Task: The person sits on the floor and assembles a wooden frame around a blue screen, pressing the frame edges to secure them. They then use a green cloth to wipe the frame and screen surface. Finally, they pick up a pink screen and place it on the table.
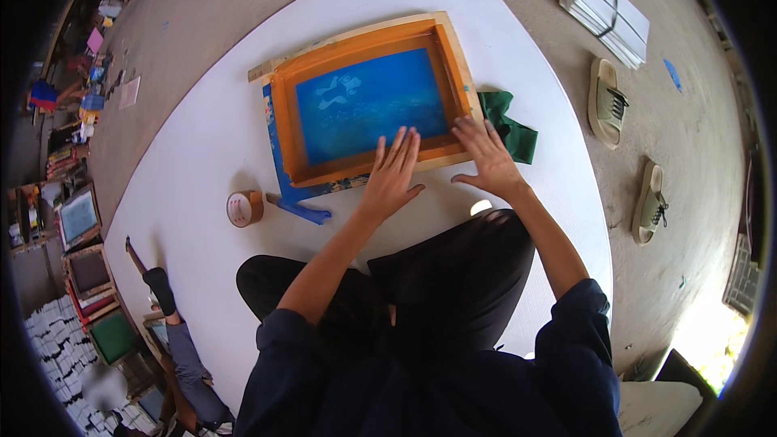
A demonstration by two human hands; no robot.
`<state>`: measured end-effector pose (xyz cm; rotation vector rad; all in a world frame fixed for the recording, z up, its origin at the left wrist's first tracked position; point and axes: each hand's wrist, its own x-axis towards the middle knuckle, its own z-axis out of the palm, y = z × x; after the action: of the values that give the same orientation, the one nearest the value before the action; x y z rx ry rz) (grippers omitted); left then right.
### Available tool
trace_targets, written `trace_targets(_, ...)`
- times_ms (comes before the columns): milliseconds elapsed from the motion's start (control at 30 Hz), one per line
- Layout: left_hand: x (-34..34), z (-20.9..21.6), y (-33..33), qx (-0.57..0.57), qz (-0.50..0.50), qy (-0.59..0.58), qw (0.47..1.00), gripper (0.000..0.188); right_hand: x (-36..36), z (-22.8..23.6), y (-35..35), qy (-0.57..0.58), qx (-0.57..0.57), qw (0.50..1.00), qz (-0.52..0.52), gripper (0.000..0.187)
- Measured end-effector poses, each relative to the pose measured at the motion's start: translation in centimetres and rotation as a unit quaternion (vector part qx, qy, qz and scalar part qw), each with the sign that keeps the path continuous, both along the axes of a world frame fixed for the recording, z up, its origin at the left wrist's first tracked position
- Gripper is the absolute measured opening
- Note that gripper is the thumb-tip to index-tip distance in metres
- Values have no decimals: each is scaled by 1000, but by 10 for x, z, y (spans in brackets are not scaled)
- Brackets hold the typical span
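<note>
A wooden screen-printing frame [356, 39] lies on the white mat in front of me, its inner edges lined with orange-brown tape. Blue mesh [368, 105] fills the middle, with a pale figure showing at its upper left. My left hand [392, 181] rests at the near side of the frame, fingers stretched out flat and holding nothing. At the near right corner, my right hand [490, 163] is spread with its fingertips on the taped rim. Partly behind that corner is a dark green cloth [510, 125]. Left of the frame's near side are a brown tape roll [245, 208] and a blue-handled tool [303, 210].
Beneath everything spreads the white mat [186, 162]. Off its right side sit a strapped white stack [605, 12] and two olive sandals [607, 103]. Another person's leg [190, 368] reaches onto the mat at lower left, near several framed screens [115, 335] and white stacks [57, 344].
</note>
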<state>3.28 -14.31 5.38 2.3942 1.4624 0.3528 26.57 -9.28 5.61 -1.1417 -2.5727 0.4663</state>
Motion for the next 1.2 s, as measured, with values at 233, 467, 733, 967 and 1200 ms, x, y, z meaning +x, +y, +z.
trace_targets(233, 8, -29, 6, 132, -74, 105, 983, 55, -13, -23, 3, -118, 126, 980, 99, 58)
trace_targets(467, 3, -40, -8, 161, -53, 64, 983, 50, -12, -28, 4, -63, 174, 972, 143, 44)
trace_targets(733, -77, 0, -27, 41, 22, -31, 998, 80, -21, -15, 6, 0, -27, 994, 109, 77)
trace_targets(967, -195, 21, -21, -123, -41, 125, 984, 104, -128, 5, 3, -90, -215, 966, 109, 94)
trace_targets(1200, -214, 3, -35, 74, -31, 130, 988, 96, -198, -2, -22, 15, -175, 972, 154, 95)
